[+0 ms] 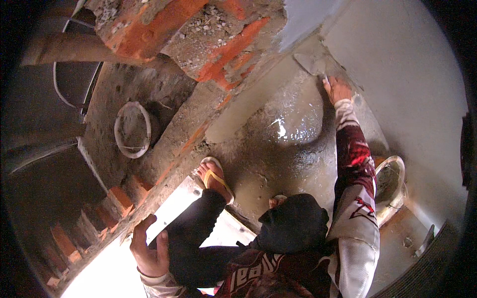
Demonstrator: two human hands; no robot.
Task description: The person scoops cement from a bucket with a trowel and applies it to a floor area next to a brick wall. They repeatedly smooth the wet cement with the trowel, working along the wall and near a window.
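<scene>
My right hand (pixel 338 90) is closed round the handle of a trowel (pixel 310 64). The trowel's blade lies on wet grey mortar (pixel 293 114) in the far corner, where the floor meets the plastered wall. My left hand (pixel 152 251) is at the lower left beside my dark trouser leg, thumb and fingers apart. Behind it runs a bright white strip (pixel 176 203); I cannot tell whether the fingers touch it. My foot in a yellow-strapped flip-flop (pixel 217 180) stands at the mortar's near left edge.
A round pale-rimmed bucket (pixel 148 130) stands on the left, beyond a low brick edge. Another bucket (pixel 390 191) is beside my right arm. Broken brickwork (pixel 198 44) juts in at the top. Jagged bricks (pixel 119 199) line the left edge. A plastered wall (pixel 407 74) rises on the right.
</scene>
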